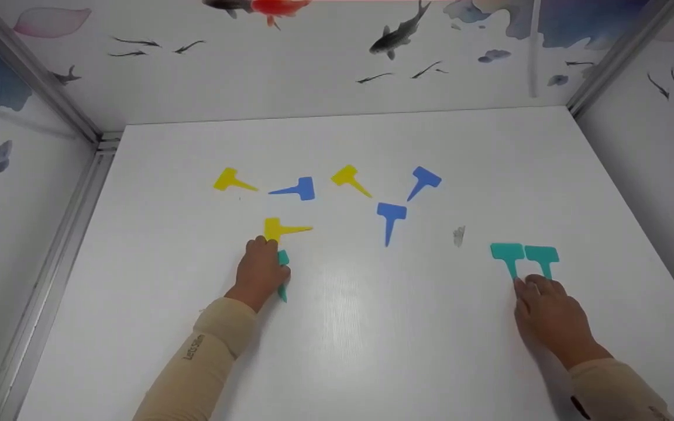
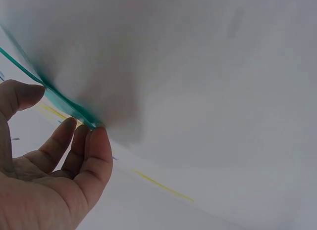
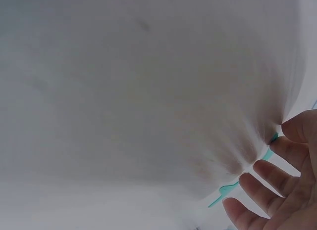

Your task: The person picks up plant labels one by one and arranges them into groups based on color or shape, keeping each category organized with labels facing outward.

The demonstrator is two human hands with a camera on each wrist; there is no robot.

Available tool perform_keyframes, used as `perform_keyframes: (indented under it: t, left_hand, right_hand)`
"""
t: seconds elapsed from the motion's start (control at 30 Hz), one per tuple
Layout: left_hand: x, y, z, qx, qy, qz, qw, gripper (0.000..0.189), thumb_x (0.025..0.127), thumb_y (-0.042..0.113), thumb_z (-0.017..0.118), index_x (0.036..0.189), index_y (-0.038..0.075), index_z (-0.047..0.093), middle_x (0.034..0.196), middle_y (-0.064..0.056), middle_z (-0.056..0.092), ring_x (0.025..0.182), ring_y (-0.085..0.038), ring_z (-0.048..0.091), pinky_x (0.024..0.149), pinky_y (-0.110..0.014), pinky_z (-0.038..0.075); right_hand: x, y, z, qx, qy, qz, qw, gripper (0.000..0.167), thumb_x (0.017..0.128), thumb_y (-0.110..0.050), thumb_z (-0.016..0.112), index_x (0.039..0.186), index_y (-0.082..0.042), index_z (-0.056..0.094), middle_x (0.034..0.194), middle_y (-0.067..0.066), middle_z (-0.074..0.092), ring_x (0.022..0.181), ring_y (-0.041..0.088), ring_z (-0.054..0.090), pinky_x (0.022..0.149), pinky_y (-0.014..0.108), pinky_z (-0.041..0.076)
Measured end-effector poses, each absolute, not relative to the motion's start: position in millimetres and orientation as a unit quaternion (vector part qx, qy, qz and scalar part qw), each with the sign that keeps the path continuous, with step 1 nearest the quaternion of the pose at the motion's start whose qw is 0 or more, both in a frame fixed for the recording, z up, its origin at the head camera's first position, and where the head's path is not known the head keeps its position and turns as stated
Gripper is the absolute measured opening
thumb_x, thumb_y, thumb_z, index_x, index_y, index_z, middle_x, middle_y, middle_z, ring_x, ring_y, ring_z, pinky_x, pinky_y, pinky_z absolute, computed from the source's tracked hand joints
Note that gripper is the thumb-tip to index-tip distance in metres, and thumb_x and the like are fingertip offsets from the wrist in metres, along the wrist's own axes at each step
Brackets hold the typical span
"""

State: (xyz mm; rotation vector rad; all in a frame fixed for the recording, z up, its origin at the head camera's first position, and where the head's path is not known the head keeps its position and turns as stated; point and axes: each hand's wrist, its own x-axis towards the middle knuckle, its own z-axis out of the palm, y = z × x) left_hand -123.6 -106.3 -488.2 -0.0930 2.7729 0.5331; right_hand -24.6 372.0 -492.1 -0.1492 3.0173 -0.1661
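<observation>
My left hand (image 1: 260, 270) pinches a teal T-shaped plant label (image 1: 283, 279) on edge between thumb and fingertips, its stem towards me. Just beyond those fingertips lies a yellow plant label (image 1: 273, 228), partly covered by them. In the left wrist view the teal label (image 2: 64, 102) spans the gap from thumb to fingers. On the right, two teal plant labels lie side by side, a left one (image 1: 506, 252) and a right one (image 1: 542, 255). My right hand (image 1: 553, 316) is at their stems, thumb and index fingertip (image 3: 283, 145) closing on the left one's stem.
Farther back lie two yellow labels (image 1: 229, 179) and several blue labels (image 1: 392, 213), all flat. A small grey mark (image 1: 458, 235) shows on the white table (image 1: 343, 351). White panels (image 1: 290, 76) with painted fish enclose the back and sides.
</observation>
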Motion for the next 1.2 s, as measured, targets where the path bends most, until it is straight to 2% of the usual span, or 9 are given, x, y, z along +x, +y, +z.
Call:
perform_keyframes:
  t: [0.2, 0.43, 0.73, 0.87, 1.1, 1.2]
  left_hand:
    - [-121.8, -94.0, -488.6, -0.012, 0.972, 0.185, 0.143, 0.047, 0.084, 0.016, 0.071, 0.123, -0.004, 0.055, 0.113, -0.016, 0.049, 0.101, -0.027, 0.044, 0.091, -0.034, 0.049]
    - [-123.1, -76.3, -484.9, 0.006, 0.972, 0.184, 0.144, 0.049, 0.085, 0.017, 0.071, 0.126, -0.002, 0.053, 0.119, -0.017, 0.05, 0.105, -0.027, 0.045, 0.098, -0.036, 0.046]
    - [-128.1, -59.1, -486.8, 0.022, 0.976, 0.164, 0.143, 0.049, 0.086, 0.017, 0.07, 0.128, -0.001, 0.053, 0.122, -0.016, 0.051, 0.107, -0.026, 0.045, 0.099, -0.035, 0.046]
    - [-130.7, -53.0, -485.8, 0.023, 0.974, 0.164, 0.153, 0.051, 0.086, 0.018, 0.07, 0.13, -0.001, 0.052, 0.125, -0.017, 0.05, 0.11, -0.027, 0.045, 0.101, -0.037, 0.045]
    - [-132.3, -38.9, -485.8, 0.046, 0.974, 0.169, 0.143, 0.042, 0.085, 0.016, 0.07, 0.121, -0.001, 0.057, 0.115, -0.015, 0.053, 0.102, -0.026, 0.047, 0.09, -0.034, 0.05]
    - [-134.0, -31.9, -486.1, 0.053, 0.973, 0.176, 0.137, 0.041, 0.084, 0.016, 0.071, 0.119, 0.0, 0.058, 0.116, -0.015, 0.053, 0.102, -0.025, 0.048, 0.091, -0.034, 0.05]
  right_hand:
    - [-23.2, 373.3, -495.3, -0.053, 0.995, -0.066, 0.044, 0.043, 0.097, -0.016, 0.049, 0.134, 0.006, 0.051, 0.127, 0.028, 0.05, 0.119, 0.048, 0.043, 0.088, 0.064, 0.043]
    - [-24.9, 374.0, -494.7, -0.05, 0.995, -0.062, 0.053, 0.043, 0.098, -0.017, 0.048, 0.134, 0.006, 0.05, 0.129, 0.029, 0.05, 0.121, 0.049, 0.042, 0.091, 0.066, 0.041]
    - [-25.6, 372.8, -491.6, -0.039, 0.994, -0.073, 0.076, 0.045, 0.099, -0.018, 0.046, 0.136, 0.006, 0.048, 0.132, 0.029, 0.046, 0.123, 0.05, 0.038, 0.094, 0.066, 0.039]
    - [-24.7, 372.9, -491.5, -0.041, 0.994, -0.071, 0.067, 0.045, 0.098, -0.018, 0.047, 0.136, 0.006, 0.048, 0.131, 0.029, 0.047, 0.122, 0.049, 0.039, 0.092, 0.066, 0.04]
    - [-23.9, 372.8, -492.3, -0.049, 0.995, -0.068, 0.05, 0.043, 0.097, -0.016, 0.048, 0.134, 0.007, 0.051, 0.128, 0.029, 0.05, 0.12, 0.05, 0.042, 0.089, 0.065, 0.042]
    - [-24.9, 372.8, -491.9, -0.048, 0.995, -0.065, 0.056, 0.043, 0.098, -0.017, 0.047, 0.134, 0.007, 0.05, 0.129, 0.03, 0.05, 0.12, 0.05, 0.042, 0.09, 0.066, 0.042]
